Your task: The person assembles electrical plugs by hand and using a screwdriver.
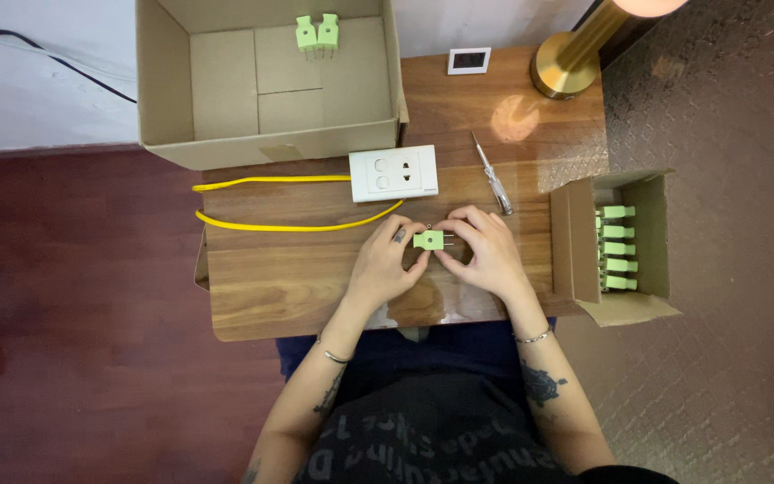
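Note:
A small light-green plug [428, 239] with metal prongs pointing right is held between both hands over a wooden table [262, 278]. My left hand [389, 265] grips its left side with thumb and fingers. My right hand [485, 251] pinches the prong end. Just beyond them lies a white wall socket plate [393, 173] with yellow wires [288, 226] running off to the left. A screwdriver [493, 173] with a clear handle lies to the right of the plate.
A large open cardboard box [226, 134] at the back holds two green plugs [317, 34]. A small open box [571, 242] at the right holds several more green plugs [617, 248]. A brass lamp base [568, 61] and small white device [468, 60] stand at the far edge.

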